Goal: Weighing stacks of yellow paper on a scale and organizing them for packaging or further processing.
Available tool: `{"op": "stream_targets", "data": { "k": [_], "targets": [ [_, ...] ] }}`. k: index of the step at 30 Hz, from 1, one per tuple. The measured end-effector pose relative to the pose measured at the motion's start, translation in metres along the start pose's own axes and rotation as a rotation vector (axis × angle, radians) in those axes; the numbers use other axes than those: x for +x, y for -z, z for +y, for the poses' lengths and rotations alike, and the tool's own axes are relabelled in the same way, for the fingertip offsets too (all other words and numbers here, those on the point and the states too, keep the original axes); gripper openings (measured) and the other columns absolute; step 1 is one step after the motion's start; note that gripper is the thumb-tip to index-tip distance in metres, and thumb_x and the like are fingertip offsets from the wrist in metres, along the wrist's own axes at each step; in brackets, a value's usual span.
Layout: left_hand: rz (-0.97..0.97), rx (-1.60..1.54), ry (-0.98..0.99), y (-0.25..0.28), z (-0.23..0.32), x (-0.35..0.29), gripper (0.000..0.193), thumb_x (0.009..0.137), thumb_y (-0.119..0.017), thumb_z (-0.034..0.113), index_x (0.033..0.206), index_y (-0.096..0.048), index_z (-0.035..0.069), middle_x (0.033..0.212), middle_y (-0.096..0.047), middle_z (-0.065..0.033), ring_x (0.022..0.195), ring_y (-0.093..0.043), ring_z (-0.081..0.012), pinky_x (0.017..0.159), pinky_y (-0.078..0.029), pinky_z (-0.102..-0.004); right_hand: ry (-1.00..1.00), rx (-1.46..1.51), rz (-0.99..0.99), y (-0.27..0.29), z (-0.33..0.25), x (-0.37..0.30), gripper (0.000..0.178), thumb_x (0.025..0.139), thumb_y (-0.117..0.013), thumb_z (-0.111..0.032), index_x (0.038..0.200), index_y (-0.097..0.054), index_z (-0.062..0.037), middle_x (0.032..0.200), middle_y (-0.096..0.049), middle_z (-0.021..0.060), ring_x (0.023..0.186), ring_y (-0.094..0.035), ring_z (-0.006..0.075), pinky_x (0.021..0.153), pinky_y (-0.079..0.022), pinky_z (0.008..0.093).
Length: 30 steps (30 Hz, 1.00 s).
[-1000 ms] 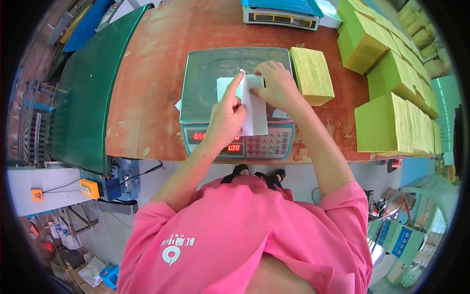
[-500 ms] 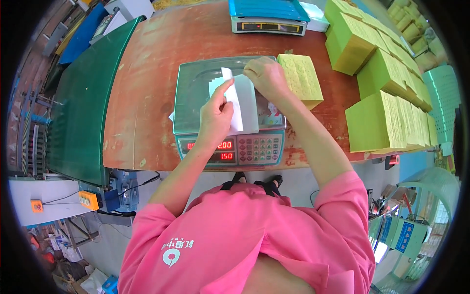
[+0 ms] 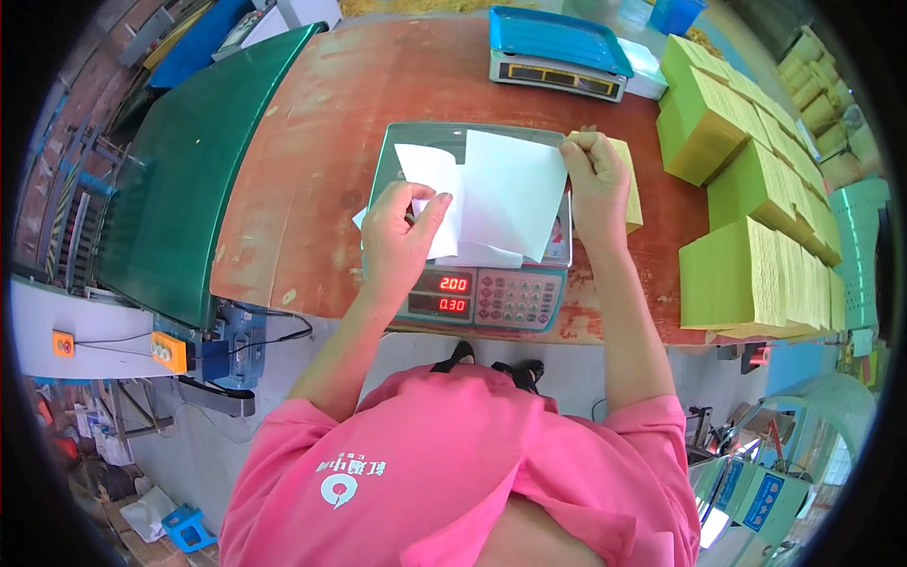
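Over a tabletop scale (image 3: 518, 300) with a lit red display and a keypad, white paper is spread between my hands. My left hand (image 3: 402, 231) is closed round a curled white sheet (image 3: 427, 175), thumb and fingers pressed together. At the far right corner of a wider white sheet (image 3: 515, 189), my right hand (image 3: 597, 184) pinches the edge between thumb and fingertips. The sheets hide much of the scale's pan. Behind my right hand, partly covered by it, stands a yellow stack of dotted paper (image 3: 631, 194).
Several yellow paper stacks (image 3: 723, 274) line the right of the worn red table (image 3: 293, 189). A second scale with a blue tray (image 3: 557, 45) stands at the back, beside a white stack (image 3: 642, 71). Along the left side runs a green belt-like surface (image 3: 203, 170).
My right hand has moved right and nearer, drawing the white sheet out wide from the folded paper in my left hand. The scale's display reading has changed. The whole view has shifted slightly.
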State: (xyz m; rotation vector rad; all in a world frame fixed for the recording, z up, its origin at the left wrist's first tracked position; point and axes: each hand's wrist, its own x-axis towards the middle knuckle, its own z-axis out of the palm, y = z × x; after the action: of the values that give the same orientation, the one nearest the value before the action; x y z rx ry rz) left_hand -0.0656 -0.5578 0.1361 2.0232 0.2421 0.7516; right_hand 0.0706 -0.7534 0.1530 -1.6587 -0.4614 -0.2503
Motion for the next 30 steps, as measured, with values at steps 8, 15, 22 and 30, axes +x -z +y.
{"op": "stream_targets", "data": {
  "k": [8,15,22,30],
  "targets": [
    [-0.215,0.024,-0.091,-0.010,0.028,0.024,0.028,0.086,-0.071,0.022,0.102,-0.065,0.000,0.090,-0.063,-0.0050,0.075,-0.057,-0.0130,0.066,-0.045,-0.0257,-0.017,0.226,-0.045,0.007,-0.028,-0.006,0.008,0.094,-0.061,-0.008,0.089,-0.061,-0.0027,0.077,-0.057,-0.0031,0.067,-0.048,0.0039,0.059,-0.042,0.0211],
    [-0.209,-0.058,-0.107,-0.027,0.025,0.028,0.010,0.088,-0.065,0.008,0.089,-0.063,-0.002,0.077,-0.055,-0.0017,0.069,-0.050,-0.0107,0.064,-0.041,-0.0245,-0.192,0.512,-0.029,0.016,-0.026,-0.014,0.014,0.094,-0.060,-0.012,0.106,-0.061,-0.0037,0.092,-0.059,0.0002,0.083,-0.054,0.0080,0.072,-0.047,0.0247],
    [-0.178,0.118,-0.178,-0.026,0.030,0.020,0.004,0.086,-0.061,0.000,0.090,-0.062,0.000,0.074,-0.051,-0.0080,0.066,-0.050,-0.0161,0.060,-0.041,-0.0289,-0.339,0.329,-0.131,-0.002,0.016,-0.069,0.041,0.089,-0.063,-0.008,0.129,-0.053,-0.0054,0.110,-0.065,0.0102,0.100,-0.062,0.0190,0.087,-0.049,0.0330],
    [-0.073,0.503,-0.431,-0.035,0.061,0.006,0.068,0.083,-0.061,-0.001,0.146,-0.042,0.015,0.082,-0.059,-0.0128,0.070,-0.060,-0.0292,0.062,-0.047,-0.0420,-0.224,-0.096,-0.056,0.009,-0.005,-0.064,0.048,0.088,-0.055,-0.006,0.135,-0.046,-0.0073,0.096,-0.065,0.0271,0.090,-0.064,0.0421,0.078,-0.051,0.0417]
  ]
}}
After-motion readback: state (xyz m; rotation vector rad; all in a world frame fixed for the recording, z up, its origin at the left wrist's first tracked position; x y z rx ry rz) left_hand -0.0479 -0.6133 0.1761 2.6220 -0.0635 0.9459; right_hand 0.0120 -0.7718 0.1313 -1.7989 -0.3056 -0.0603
